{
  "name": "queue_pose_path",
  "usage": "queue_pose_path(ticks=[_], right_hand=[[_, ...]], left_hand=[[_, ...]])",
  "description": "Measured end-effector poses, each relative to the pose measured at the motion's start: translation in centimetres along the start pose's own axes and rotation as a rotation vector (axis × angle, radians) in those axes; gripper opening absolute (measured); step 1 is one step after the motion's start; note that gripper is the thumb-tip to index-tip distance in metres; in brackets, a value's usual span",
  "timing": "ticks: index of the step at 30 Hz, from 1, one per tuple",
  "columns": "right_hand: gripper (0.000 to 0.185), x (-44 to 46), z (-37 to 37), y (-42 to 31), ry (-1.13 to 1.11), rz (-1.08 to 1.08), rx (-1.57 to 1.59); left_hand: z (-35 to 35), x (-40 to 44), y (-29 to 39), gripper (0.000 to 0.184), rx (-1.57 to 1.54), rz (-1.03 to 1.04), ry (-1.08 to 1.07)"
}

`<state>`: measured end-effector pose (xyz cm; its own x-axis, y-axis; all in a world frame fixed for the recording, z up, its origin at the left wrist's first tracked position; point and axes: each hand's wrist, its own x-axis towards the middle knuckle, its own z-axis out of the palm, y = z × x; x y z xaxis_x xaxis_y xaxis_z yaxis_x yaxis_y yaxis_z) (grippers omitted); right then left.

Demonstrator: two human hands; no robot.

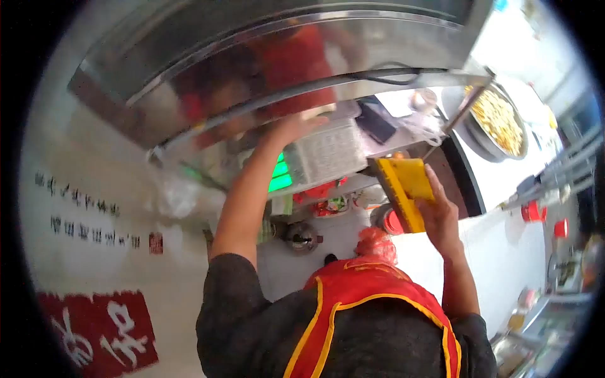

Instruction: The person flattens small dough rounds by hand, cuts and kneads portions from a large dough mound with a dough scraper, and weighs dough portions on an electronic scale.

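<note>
My left hand [301, 126] reaches over a grey-white surface [331, 151] under the edge of a large steel appliance [265, 69]. Its fingertips meet a pale object whose kind I cannot make out, and the finger pose is blurred. Bright green lit panels [281, 175] show beside that forearm. In my right hand [439, 211] is a yellow block-like object [403, 189] with a dark side, tilted in the air, the fingers wrapped round its right edge. A dark phone-like object [376, 121] lies beyond the surface, near a clear plastic bag [421, 128].
A big metal bowl of pale yellow pieces [498, 120] stands on the white counter at the right. Red containers [534, 211] are farther right. Below, a metal pot [302, 238] sits near the floor. A metal rail runs along the appliance's lower edge.
</note>
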<state>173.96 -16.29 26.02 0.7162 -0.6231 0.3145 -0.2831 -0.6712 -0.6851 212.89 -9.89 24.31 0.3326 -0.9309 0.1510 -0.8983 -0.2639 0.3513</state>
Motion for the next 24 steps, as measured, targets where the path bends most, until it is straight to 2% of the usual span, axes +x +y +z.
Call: queue_pose_path(ticks=[1,4,8,10,13,15,17,18,19,20,21,22,23,24], right_hand=[[0.063,-0.9,-0.4,0.0,-0.007,0.106,0.018],[0.063,-3.5,-1.1,0.1,0.095,0.227,0.144],[0.065,-7.3,-3.2,0.5,0.161,0.373,0.298],[0.067,-9.5,-4.9,0.7,0.173,0.447,0.294],[0.067,-13.8,-6.7,3.3,0.253,0.404,0.298],[0.067,-16.8,-8.5,4.1,0.321,0.421,0.445],[0.066,-19.9,-10.8,5.2,0.353,0.440,0.526],[0.066,-21.8,-12.1,5.8,0.364,0.463,0.532],[0.066,-24.0,-13.6,6.5,0.391,0.488,0.534],[0.066,-26.2,-15.1,7.3,0.378,0.506,0.448],[0.067,-28.5,-16.7,8.2,0.373,0.541,0.360],[0.067,-31.1,-17.7,9.1,0.450,0.480,0.309],[0.068,-33.8,-19.0,10.0,0.512,0.423,0.253],[0.068,-36.3,-21.2,9.9,0.548,0.463,0.223]], left_hand=[[0.2,1.4,0.2,0.067,0.089,0.049,0.050],[0.2,4.8,-0.1,0.067,0.251,0.114,0.282],[-0.1,5.2,-4.0,0.064,0.138,-0.023,0.401],[0.0,4.0,-3.9,0.062,-0.082,-0.120,0.470],[0.7,0.2,0.2,0.060,-0.748,-0.343,0.590],[2.0,-4.2,5.1,0.059,-1.207,-0.460,0.586],[4.7,-9.1,10.1,0.057,-1.585,-0.523,0.453],[7.8,-11.1,10.8,0.057,-1.712,-0.540,0.299],[10.5,-13.6,13.3,0.051,-1.875,-0.463,0.091],[13.8,-14.9,16.4,0.050,-2.100,-0.215,-0.187],[16.1,-16.7,21.9,0.048,-2.257,-0.245,-0.194],[18.8,-17.8,25.7,0.048,-2.559,-0.247,-0.551],[21.6,-19.1,28.6,0.046,-2.517,-0.278,-0.727],[24.5,-20.5,31.5,0.045,-2.464,-0.305,-0.901]])
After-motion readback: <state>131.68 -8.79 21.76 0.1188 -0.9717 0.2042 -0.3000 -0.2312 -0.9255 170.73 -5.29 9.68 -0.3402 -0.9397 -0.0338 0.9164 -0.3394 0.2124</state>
